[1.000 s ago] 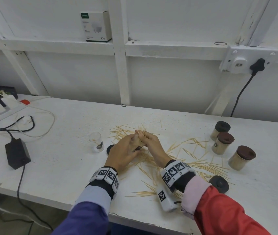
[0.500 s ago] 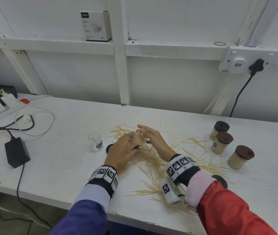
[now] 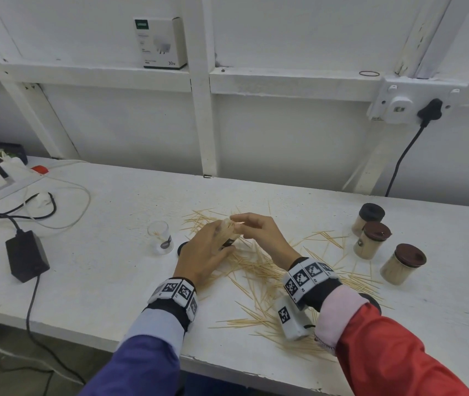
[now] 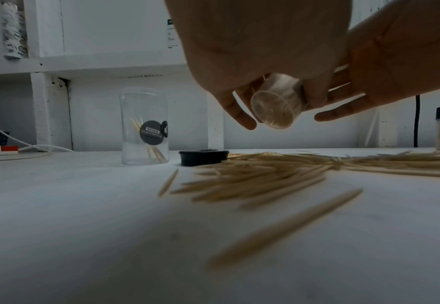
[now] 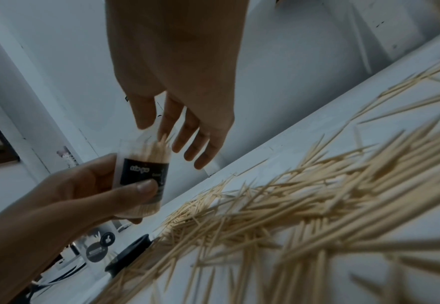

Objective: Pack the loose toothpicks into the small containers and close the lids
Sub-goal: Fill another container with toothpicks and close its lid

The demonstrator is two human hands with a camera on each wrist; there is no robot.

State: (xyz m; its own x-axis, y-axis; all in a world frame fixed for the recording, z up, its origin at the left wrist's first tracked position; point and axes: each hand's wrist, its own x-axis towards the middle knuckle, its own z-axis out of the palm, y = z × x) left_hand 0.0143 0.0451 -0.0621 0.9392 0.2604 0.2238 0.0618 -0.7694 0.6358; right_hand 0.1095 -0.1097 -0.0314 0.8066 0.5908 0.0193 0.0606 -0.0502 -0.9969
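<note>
step: filling toothpick jar [image 5: 143, 176] | left hand [image 3: 207, 250] grip held jar, tilted, above bench [image 3: 99, 267] centre | right hand [image 5: 177, 86] grip loose, fingers straight at mouth | advice: tap sticks level before lidding; loose toothpicks [image 3: 259, 270] remained near-right

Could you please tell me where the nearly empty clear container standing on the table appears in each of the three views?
Head: the nearly empty container stands left of centre, just left of the left hand.
Left wrist: the same container is left of centre, upright, a few toothpicks inside.
Right wrist: only its labelled part shows, low at left.
Shared landmark: the loose black lid beside it.
</note>
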